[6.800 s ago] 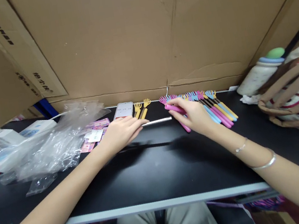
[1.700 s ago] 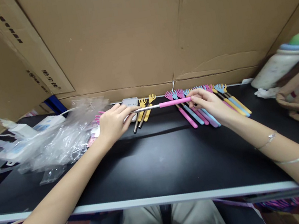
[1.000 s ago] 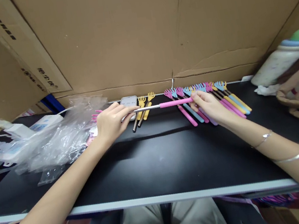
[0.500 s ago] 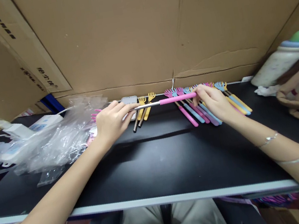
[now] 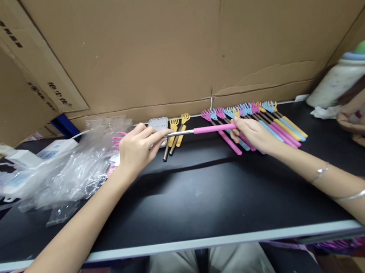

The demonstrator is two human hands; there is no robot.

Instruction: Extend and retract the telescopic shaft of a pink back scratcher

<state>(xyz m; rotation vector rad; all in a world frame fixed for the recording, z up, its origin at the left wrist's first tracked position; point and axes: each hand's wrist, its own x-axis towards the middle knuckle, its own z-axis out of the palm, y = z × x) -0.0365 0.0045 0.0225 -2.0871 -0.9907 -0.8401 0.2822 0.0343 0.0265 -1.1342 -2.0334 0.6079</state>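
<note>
The pink back scratcher [image 5: 214, 128] is stretched out level between my two hands, just above the black table [image 5: 194, 200], its metal rod drawn out toward the left; nearly seven seconds ago the rod lay on the table and my right hand was picking the pink grip out of the row. My left hand [image 5: 137, 148] is closed round the rod's far end, fingers pinched on it, with the pink claw head peeping out beside the crumpled plastic bags [image 5: 65, 171]. My right hand [image 5: 250, 131] is curled shut on the end of the pink grip, and has dipped a little lower than half a second ago. The row of coloured back scratchers [image 5: 264, 117] lies just behind it, two yellow ones [image 5: 176, 133] and a phone [image 5: 158, 124] sitting behind the rod.
</note>
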